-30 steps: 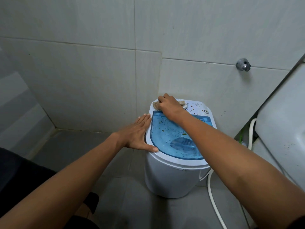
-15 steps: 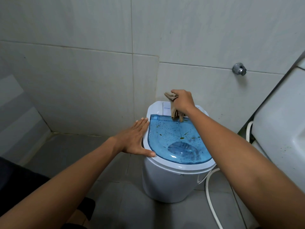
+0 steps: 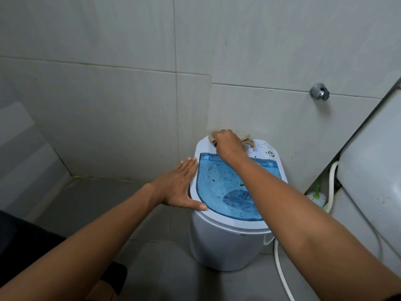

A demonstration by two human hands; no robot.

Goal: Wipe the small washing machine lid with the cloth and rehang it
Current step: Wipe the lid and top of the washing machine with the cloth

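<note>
A small white washing machine (image 3: 225, 244) stands on the floor against the tiled wall. Its translucent blue lid (image 3: 223, 187) is closed and speckled with dark and green specks. My right hand (image 3: 229, 144) is closed on a crumpled beige cloth (image 3: 247, 140) and presses it on the white control panel behind the lid. My left hand (image 3: 180, 187) lies flat and open against the machine's left rim, thumb on the front edge.
A white hose (image 3: 282, 272) runs down the machine's right side. A large white appliance (image 3: 373, 170) stands at the right, with a green-and-white brush (image 3: 315, 195) in the gap. A chrome tap fitting (image 3: 319, 92) sticks out of the wall.
My right hand lifted the cloth off the panel half a second ago and has pressed it down on the panel's back left again. The left hand has stayed on the rim.
</note>
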